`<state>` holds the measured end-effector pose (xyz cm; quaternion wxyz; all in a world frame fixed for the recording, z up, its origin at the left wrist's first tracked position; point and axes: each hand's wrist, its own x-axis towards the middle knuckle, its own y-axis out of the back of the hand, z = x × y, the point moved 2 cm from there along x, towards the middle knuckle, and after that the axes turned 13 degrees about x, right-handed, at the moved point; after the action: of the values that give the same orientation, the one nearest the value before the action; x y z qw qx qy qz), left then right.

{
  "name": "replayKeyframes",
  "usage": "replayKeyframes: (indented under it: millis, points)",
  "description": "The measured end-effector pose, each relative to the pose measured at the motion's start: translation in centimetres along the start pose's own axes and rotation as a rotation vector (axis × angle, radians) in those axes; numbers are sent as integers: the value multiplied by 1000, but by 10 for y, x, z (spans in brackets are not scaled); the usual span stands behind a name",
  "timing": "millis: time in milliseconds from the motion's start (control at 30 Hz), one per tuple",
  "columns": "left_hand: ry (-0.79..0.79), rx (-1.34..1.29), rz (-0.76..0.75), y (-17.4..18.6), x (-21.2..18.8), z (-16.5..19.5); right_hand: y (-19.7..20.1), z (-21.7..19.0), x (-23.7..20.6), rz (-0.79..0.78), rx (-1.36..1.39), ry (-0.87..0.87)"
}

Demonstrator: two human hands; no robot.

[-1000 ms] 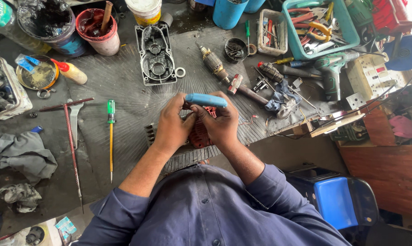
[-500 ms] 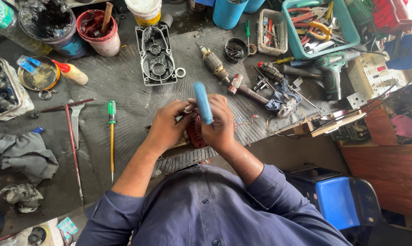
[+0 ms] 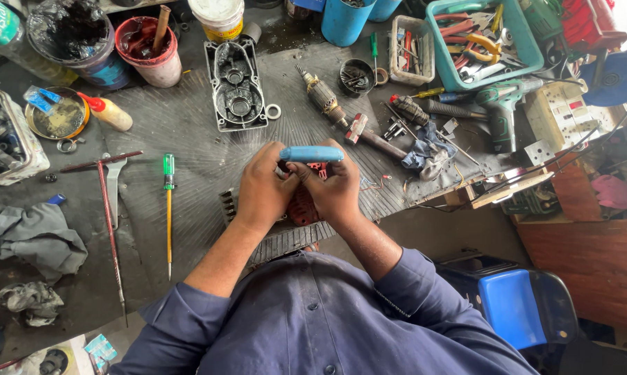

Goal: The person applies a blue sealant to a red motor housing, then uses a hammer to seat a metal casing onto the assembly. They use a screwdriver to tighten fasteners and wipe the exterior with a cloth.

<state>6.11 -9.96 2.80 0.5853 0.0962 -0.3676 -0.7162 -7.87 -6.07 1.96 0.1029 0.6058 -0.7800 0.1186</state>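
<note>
Both my hands meet over the front edge of a grey workbench (image 3: 188,132). My left hand (image 3: 263,189) grips a red motor part (image 3: 303,205) that sits between the two hands and is mostly hidden by them. My right hand (image 3: 337,186) holds a tool with a blue handle (image 3: 312,154), which lies crosswise on top of my fingers; its tip is hidden. A motor armature (image 3: 324,101) and a hammer (image 3: 370,136) lie just beyond my hands.
A green-handled screwdriver (image 3: 168,208) and a long metal tool (image 3: 109,222) lie to the left, with a grey gear housing (image 3: 234,85), tubs and cans behind. A teal tray of pliers (image 3: 481,42) and a drill (image 3: 502,111) are at the right. A blue chair (image 3: 521,305) stands below.
The blue handle has swung from pointing away from me to lying crosswise on my fingers again. My hands have stayed in the same spot over the red part.
</note>
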Motion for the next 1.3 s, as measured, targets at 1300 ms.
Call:
replayKeyframes:
  millis: [1300]
  points:
    - [-65,-26,-55,3,3,5,12,-4,14,58,-45,-46]
